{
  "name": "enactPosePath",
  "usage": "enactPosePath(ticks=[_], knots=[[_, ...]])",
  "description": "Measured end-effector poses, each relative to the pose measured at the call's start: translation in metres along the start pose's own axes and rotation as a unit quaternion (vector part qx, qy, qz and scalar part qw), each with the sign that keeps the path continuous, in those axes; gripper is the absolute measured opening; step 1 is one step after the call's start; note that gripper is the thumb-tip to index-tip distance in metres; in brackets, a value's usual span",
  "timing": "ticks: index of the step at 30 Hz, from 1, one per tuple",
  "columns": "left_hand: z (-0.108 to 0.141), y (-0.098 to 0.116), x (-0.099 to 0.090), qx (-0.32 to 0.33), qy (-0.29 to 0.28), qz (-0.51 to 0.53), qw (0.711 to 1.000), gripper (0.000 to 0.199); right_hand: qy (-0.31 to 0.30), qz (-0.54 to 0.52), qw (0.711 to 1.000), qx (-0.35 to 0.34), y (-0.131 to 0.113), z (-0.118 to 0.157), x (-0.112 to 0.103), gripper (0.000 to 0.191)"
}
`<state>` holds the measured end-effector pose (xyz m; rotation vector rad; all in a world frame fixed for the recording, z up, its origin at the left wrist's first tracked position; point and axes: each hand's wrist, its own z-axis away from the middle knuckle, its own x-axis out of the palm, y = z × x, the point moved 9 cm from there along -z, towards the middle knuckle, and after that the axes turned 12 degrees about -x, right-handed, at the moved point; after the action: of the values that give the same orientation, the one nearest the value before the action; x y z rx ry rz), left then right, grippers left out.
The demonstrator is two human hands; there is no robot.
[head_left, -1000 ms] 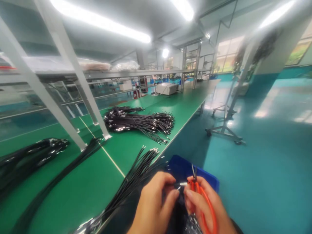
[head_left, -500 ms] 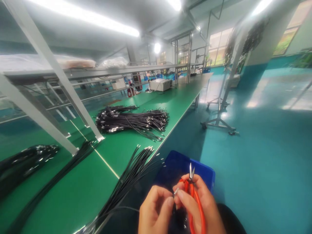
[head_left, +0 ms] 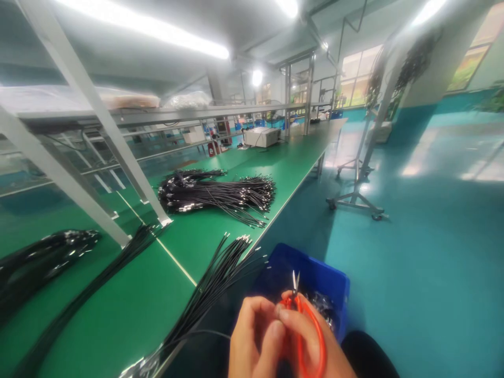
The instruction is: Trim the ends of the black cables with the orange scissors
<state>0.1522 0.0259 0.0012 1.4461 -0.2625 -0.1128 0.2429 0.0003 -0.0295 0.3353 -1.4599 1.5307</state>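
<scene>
Green workbench [head_left: 293, 163] with cable bundles [head_left: 220, 195] on it. Right hand [head_left: 311, 341]'s wrapped round orange-handled scissors [head_left: 322, 341], blades slightly apart, above a blue bin [head_left: 334, 275]; left hand [head_left: 254, 336]'s pinching one black cable [head_left: 208, 332], tip hidden.

Just in front of the body, the person's bare left grip [head_left: 250, 338] is up with its fingers curled inward, index finger [head_left: 258, 303] arched over and thumb [head_left: 274, 336] raised towards it in a tight pinch. Right beside it, the right grip [head_left: 315, 341] is closed, its right thumb [head_left: 294, 322] stretched across to the left fingertips, so near that I can't tell if they touch.
</scene>
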Motion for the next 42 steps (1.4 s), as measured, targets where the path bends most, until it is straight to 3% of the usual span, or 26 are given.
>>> enactPosePath(ticks=[5, 8, 13, 17, 22, 25, 27, 30, 35, 37, 40, 42], knots=[[-0.002, 0.008, -0.008, 0.015, 0.041, -0.078, 0.996, 0.028, -0.002, 0.056, 0.997, -0.044, -0.013, 0.008, 0.008, 0.038], [-0.006, 0.010, -0.012, 0.001, 0.017, -0.060, 0.998, 0.031, -0.016, 0.046, 0.998, -0.030, -0.011, 0.009, 0.011, 0.031], [-0.011, 0.009, -0.007, -0.062, -0.072, 0.007, 0.995, 0.028, -0.066, 0.001, 0.998, -0.010, 0.000, 0.002, 0.015, 0.022], [-0.012, 0.004, -0.004, -0.084, -0.070, 0.114, 0.987, 0.026, -0.062, -0.019, 0.998, 0.006, 0.002, 0.002, 0.015, 0.021], [-0.013, -0.005, 0.001, -0.104, -0.092, 0.174, 0.975, 0.026, -0.065, -0.004, 0.997, 0.037, -0.002, 0.007, 0.016, 0.014], [-0.013, -0.001, -0.013, -0.079, -0.040, 0.094, 0.992, 0.017, -0.069, -0.002, 0.997, 0.040, -0.004, 0.006, 0.017, 0.011], [-0.008, 0.018, -0.026, 0.017, 0.042, -0.055, 0.997, 0.010, -0.049, -0.009, 0.998, 0.045, -0.003, 0.004, 0.015, 0.014], [0.006, 0.045, -0.030, 0.142, 0.136, -0.242, 0.950, 0.016, -0.025, -0.028, 0.997, 0.064, 0.003, 0.004, 0.014, 0.018], [0.011, 0.047, -0.034, 0.152, 0.188, -0.326, 0.914, 0.017, -0.019, -0.039, 0.997, 0.065, 0.009, 0.001, 0.017, 0.022], [0.009, 0.045, -0.034, 0.146, 0.157, -0.286, 0.934, 0.017, -0.013, -0.035, 0.998, 0.055, 0.009, -0.001, 0.016, 0.022], [0.000, 0.025, -0.021, 0.055, 0.005, -0.151, 0.987, 0.011, -0.017, -0.006, 0.999, 0.048, 0.006, 0.001, 0.016, 0.021], [-0.002, 0.015, -0.013, -0.003, -0.059, -0.081, 0.995, 0.010, -0.036, 0.023, 0.998, 0.046, 0.002, 0.004, 0.020, 0.023]])
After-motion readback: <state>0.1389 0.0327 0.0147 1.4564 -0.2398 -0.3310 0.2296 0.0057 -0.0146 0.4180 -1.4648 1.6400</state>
